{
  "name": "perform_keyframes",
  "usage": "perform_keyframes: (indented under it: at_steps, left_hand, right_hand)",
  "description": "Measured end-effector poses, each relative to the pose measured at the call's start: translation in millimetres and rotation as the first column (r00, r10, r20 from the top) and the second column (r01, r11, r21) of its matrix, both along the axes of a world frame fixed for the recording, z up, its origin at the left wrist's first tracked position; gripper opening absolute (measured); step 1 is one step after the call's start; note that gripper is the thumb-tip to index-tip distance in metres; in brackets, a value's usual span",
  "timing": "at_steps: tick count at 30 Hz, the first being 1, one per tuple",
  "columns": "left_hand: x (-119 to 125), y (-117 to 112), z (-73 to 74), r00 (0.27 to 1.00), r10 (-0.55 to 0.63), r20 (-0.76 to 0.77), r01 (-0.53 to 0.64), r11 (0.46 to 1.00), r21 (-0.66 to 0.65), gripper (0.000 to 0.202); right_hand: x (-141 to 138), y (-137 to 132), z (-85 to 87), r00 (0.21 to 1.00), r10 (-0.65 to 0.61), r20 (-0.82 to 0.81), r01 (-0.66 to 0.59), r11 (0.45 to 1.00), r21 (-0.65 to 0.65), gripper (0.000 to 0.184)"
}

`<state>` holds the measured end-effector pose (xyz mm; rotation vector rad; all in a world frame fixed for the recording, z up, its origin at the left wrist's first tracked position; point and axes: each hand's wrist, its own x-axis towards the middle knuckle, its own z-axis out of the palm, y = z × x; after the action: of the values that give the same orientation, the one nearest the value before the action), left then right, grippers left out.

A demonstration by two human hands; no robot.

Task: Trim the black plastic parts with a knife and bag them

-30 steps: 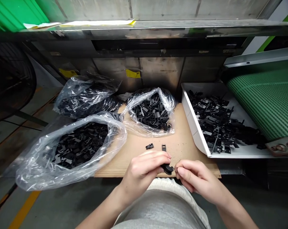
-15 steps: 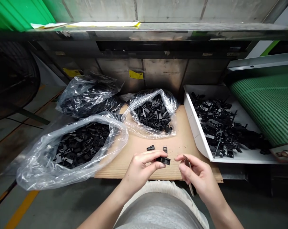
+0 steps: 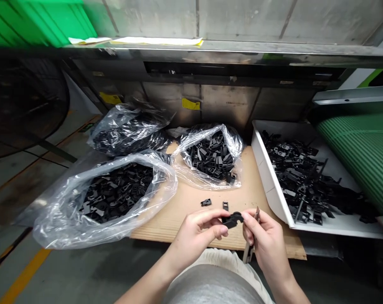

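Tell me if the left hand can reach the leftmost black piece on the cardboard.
Probably yes: only bare cardboard lies between the left hand and the leftmost black piece, though it holds another black part.

Place: a factory production area is showing here, not a home or office.
Machinery: a green conveyor belt (image 3: 359, 164) is stretching along the right, next to a stainless steel machine housing (image 3: 226, 101).
Stock: clear plastic bags (image 3: 99, 219) of black plastic parts (image 3: 118, 192) are lying on a cardboard sheet (image 3: 179, 226), and a white tray (image 3: 267, 181) is holding more.
Floor: a yellow line (image 3: 25, 276) is running across the grey concrete floor (image 3: 61, 261).
Air: a large industrial fan (image 3: 23, 109) is standing at the left.
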<state>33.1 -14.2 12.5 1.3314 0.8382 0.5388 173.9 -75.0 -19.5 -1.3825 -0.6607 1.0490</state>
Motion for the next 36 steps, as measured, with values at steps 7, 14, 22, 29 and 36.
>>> perform_keyframes:
  at_steps: [7,14,22,29,36]
  left_hand:
    - [-98.7,56.9,-17.8,0.688,0.667,-0.286,-0.454,0.703,0.548,0.030]
    - [-108.1,79.5,-63.6,0.525,0.740,-0.421,-0.179,0.579,0.795,0.023]
    - [19.7,52.8,-109.3,0.797,0.263,-0.543,0.118,0.814,0.568,0.013]
    - [11.0,33.3,-51.3,0.931,-0.034,-0.363,0.169,0.922,0.349,0.026]
    - [4.0,4.2,-5.8,0.999,0.006,-0.038,0.002,0.977,0.211,0.014]
  right_hand:
    - [16.3,-12.8,-15.5,0.989,-0.124,-0.075,0.120,0.991,-0.055,0.024]
    - [20.2,-23.9,-30.5,0.926,-0.106,-0.361,0.068,0.991,-0.118,0.022]
    - [7.7,-30.6,-28.7,0.971,0.011,-0.240,-0.045,0.990,-0.136,0.033]
    - [5.5,-38.1,-19.6,0.887,-0.022,0.461,0.013,1.000,0.023,0.024]
    - [-0.6,-29.1,5.4,0.561,0.013,0.828,-0.218,0.967,0.132,0.023]
